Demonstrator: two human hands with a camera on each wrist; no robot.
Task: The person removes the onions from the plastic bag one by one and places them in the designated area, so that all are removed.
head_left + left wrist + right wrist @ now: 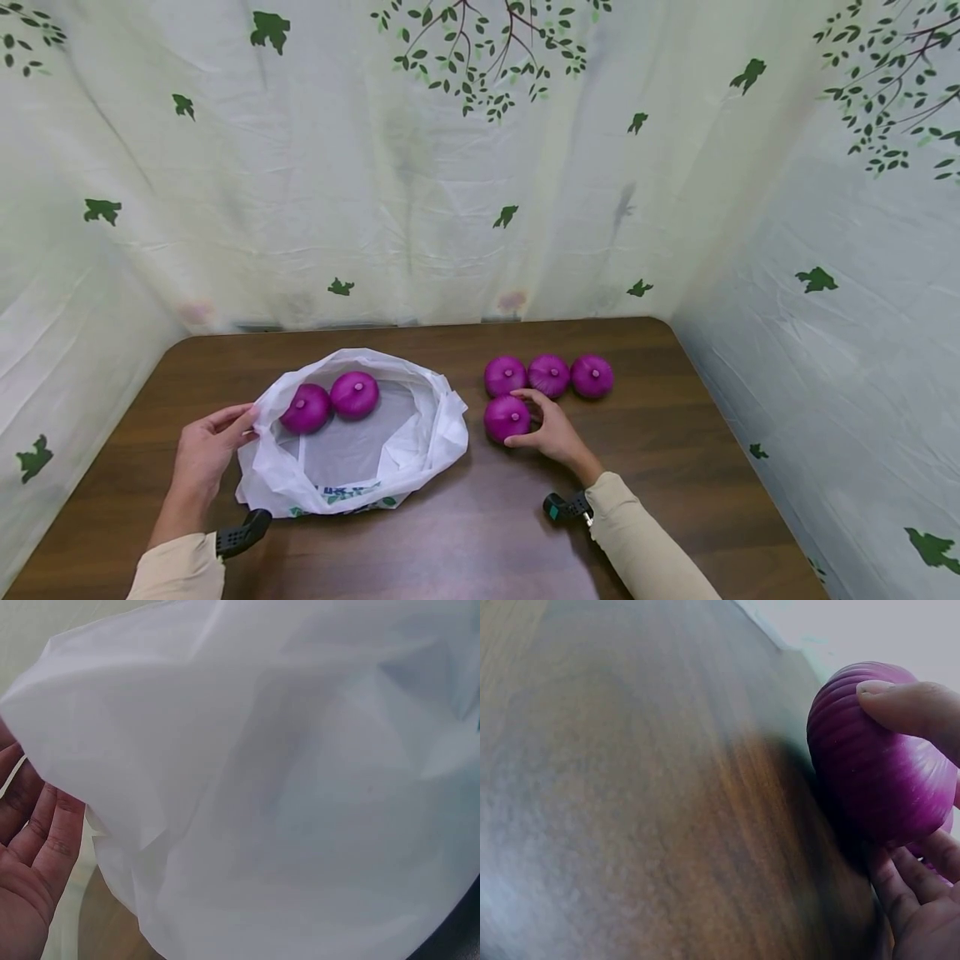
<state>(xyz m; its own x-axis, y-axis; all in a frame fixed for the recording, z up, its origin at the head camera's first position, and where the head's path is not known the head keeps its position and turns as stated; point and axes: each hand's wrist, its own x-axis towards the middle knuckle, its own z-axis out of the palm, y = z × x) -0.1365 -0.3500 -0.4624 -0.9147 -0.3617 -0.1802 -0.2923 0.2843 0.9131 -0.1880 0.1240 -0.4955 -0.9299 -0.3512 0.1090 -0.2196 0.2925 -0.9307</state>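
Note:
A white plastic bag (438, 417) lies with its mouth wide open on the table, holding two purple onions, one at the left (306, 409) and one beside it (355, 395). At its left rim, my left hand (206, 454) pinches the plastic between thumb and fingers; the bag's white side (225, 787) fills most of the left wrist view. Right of the bag, my right hand (553, 429) grips a purple onion (502, 418), thumb on the near side and fingers round the far side. The right wrist view shows this onion's ribbed skin (870, 765) under the thumb.
Behind the gripped onion, three more purple onions stand in a row: left (504, 375), middle (548, 377) and right (592, 377). All rest on a brown wooden table (510, 533). White leaf-printed curtains (420, 192) enclose its back and sides.

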